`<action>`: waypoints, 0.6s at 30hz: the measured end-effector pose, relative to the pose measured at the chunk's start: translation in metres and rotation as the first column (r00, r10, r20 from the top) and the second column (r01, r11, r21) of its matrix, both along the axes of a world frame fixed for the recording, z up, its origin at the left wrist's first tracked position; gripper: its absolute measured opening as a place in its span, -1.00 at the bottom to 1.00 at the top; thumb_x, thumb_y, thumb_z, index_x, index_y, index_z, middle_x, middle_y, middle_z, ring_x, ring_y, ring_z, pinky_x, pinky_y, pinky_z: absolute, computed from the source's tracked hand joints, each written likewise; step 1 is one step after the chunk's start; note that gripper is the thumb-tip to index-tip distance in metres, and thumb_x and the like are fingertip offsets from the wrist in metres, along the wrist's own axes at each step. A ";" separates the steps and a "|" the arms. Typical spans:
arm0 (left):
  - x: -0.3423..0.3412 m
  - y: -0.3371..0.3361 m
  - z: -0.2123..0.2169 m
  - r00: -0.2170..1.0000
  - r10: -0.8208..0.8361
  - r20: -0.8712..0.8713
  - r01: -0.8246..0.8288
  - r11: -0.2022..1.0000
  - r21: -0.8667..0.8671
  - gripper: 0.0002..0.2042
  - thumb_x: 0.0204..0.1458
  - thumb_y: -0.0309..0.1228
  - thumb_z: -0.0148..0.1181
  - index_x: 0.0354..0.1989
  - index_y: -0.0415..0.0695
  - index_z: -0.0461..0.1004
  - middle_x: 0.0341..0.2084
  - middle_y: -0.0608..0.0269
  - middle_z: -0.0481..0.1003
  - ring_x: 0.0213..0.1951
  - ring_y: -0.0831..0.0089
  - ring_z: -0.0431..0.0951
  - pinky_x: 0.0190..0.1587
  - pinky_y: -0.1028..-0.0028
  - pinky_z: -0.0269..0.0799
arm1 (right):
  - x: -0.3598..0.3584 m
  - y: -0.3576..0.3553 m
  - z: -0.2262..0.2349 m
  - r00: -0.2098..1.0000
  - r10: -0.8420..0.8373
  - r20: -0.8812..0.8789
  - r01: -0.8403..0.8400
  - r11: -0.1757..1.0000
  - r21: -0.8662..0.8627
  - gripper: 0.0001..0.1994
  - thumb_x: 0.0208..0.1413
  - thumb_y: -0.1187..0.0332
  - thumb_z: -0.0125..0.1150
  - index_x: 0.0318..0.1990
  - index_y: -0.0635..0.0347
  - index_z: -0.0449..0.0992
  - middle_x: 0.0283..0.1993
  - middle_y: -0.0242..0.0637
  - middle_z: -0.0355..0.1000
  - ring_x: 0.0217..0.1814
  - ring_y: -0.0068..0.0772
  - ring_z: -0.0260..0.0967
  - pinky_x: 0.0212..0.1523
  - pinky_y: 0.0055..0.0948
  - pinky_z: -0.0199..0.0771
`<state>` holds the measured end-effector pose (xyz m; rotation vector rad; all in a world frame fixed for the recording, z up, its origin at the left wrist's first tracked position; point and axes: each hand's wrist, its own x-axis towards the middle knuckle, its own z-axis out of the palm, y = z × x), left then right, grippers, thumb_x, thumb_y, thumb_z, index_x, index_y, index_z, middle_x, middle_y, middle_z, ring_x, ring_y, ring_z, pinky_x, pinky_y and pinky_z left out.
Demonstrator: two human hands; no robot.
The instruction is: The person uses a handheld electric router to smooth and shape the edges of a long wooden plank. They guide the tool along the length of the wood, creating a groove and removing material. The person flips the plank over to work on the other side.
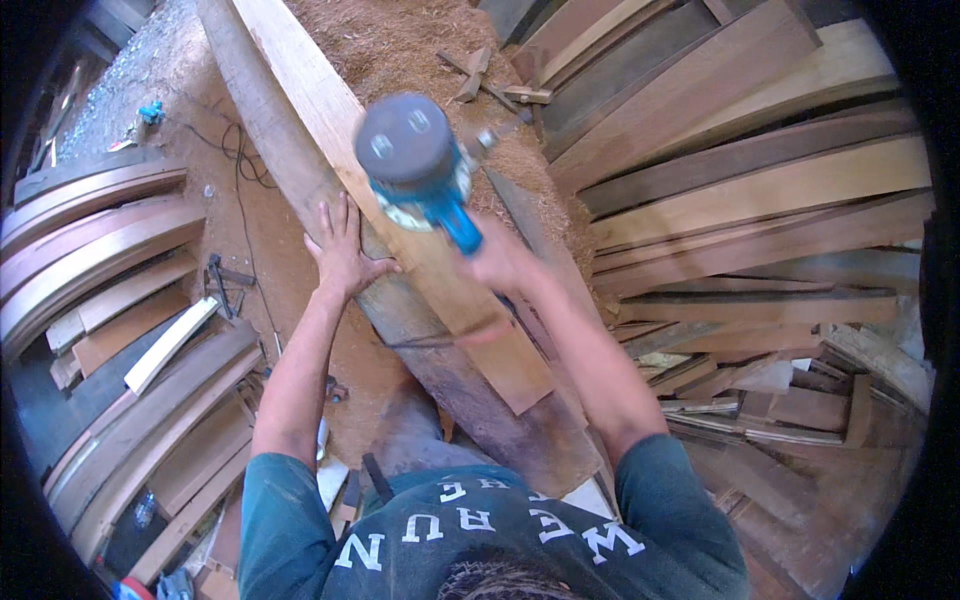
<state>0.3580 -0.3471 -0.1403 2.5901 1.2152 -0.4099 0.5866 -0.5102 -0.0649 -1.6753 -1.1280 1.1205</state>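
Observation:
My right hand (pixel 497 258) is wrapped round the blue handle of a teal power tool with a round grey top, which looks like a router (pixel 405 140). The tool is over a long pale wooden board (pixel 490 345); its underside is hidden, so I cannot tell whether it touches the wood. My left hand (pixel 345 245) lies with fingers spread across the board's left edge and the darker, weathered plank (pixel 420 350) beneath it. Both timbers run from close to my body away to the far left.
Curved timber pieces (pixel 100 240) are stacked on the left. More planks (pixel 740 210) fill the right side, with offcuts (pixel 810 405) nearer me. Shavings (pixel 390 50) cover the ground beyond the board. A dark cord (pixel 240 160) and a clamp (pixel 228 280) lie left of it.

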 end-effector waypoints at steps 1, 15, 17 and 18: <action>0.001 -0.001 0.001 1.000 0.007 0.005 -0.007 1.000 -0.014 0.52 -0.51 0.38 0.54 0.63 -0.09 -0.22 0.65 0.21 -0.31 0.62 -0.09 -0.40 0.37 -0.58 -0.19 | -0.005 -0.038 0.014 0.999 0.007 -0.037 -0.009 0.998 -0.070 -0.77 -0.03 0.37 0.29 -0.22 0.19 0.43 -0.39 -0.32 0.39 -0.32 -0.41 0.31 -0.21 -0.29 0.41; 0.005 0.001 -0.004 0.999 0.037 -0.009 -0.037 0.999 -0.023 0.51 -0.48 0.36 0.55 0.64 0.00 -0.28 0.65 0.26 -0.34 0.62 -0.03 -0.45 0.39 -0.58 -0.25 | -0.027 -0.354 0.054 0.978 0.079 -0.191 -0.167 0.847 -0.505 -0.42 -0.10 0.36 0.41 0.18 0.20 0.49 0.09 0.01 0.57 0.16 -0.05 0.52 0.25 -0.15 0.45; 0.004 0.001 -0.006 0.999 0.037 0.007 -0.037 0.999 -0.025 0.52 -0.49 0.35 0.56 0.64 0.01 -0.28 0.65 0.26 -0.34 0.62 -0.04 -0.45 0.39 -0.59 -0.24 | -0.023 -0.350 0.035 0.979 0.101 -0.175 -0.176 0.848 -0.499 -0.41 -0.11 0.36 0.40 0.19 0.19 0.49 0.12 -0.02 0.57 0.18 -0.08 0.51 0.27 -0.16 0.44; 0.003 0.002 -0.007 0.999 0.037 0.011 -0.037 0.999 -0.025 0.52 -0.49 0.35 0.56 0.64 0.00 -0.28 0.65 0.26 -0.34 0.62 -0.05 -0.45 0.38 -0.59 -0.24 | -0.021 -0.347 0.028 0.979 0.093 -0.179 -0.171 0.856 -0.487 -0.42 -0.11 0.36 0.40 0.18 0.19 0.49 0.10 -0.02 0.57 0.17 -0.08 0.52 0.26 -0.16 0.44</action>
